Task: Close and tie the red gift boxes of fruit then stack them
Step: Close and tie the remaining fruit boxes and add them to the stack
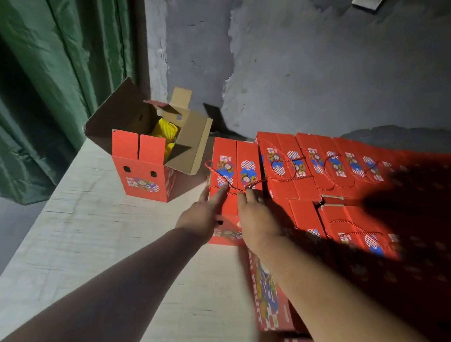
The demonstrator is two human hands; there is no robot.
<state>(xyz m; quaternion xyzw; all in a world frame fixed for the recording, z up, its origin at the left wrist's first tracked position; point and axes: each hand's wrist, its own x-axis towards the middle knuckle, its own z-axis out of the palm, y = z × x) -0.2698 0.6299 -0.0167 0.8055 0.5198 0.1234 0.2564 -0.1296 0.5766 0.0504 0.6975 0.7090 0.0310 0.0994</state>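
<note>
Reaching forward over the pale table, both hands meet at the near edge of a closed red gift box. The left hand lies with straight fingers against the box's left side, touching the red cord that loops across the lid. The right hand curls its fingertips at the cord's right end; whether it pinches the cord, I cannot tell. Left of this box stands an open box with yellow-netted fruit inside. Right of it, tied boxes sit packed in rows.
</note>
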